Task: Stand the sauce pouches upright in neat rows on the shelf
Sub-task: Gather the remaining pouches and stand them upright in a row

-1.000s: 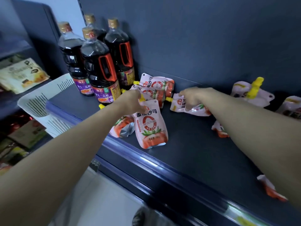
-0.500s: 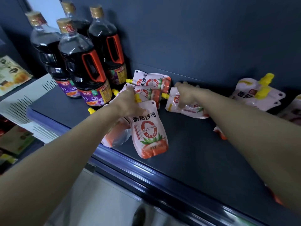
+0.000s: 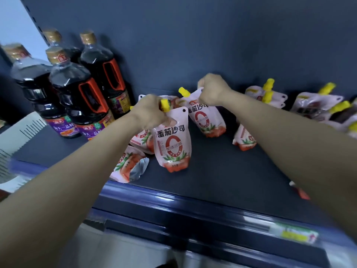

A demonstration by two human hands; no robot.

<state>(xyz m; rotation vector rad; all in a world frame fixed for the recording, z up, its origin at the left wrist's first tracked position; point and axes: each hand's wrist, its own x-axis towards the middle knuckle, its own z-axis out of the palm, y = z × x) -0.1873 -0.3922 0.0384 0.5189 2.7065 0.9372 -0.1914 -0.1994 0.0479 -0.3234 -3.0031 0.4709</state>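
The left hand (image 3: pixel 149 113) is closed on the top of the front pouch (image 3: pixel 172 146), beside its yellow cap (image 3: pixel 164 105); the right hand (image 3: pixel 213 89) pinches the top edge of the rear pouch (image 3: pixel 206 120), near its own cap (image 3: pixel 183 91); both pouches stand upright, their bottoms on the shelf (image 3: pixel 222 171). Half a second ago the rear pouch lay flat under the right hand, cap pointing left; now it is raised, so this one step is nearly done, in my judgement. The front pouch was already upright and has stayed so. Around them much is left: one pouch (image 3: pixel 128 167) lies on its side at the front edge, another (image 3: pixel 142 139) leans behind the front pouch, and more (image 3: pixel 270 97) are piled near the back wall to the right. The dark bottles (image 3: pixel 81 97) stand at the left, close to the row; the two held pouches are not yet in one line.
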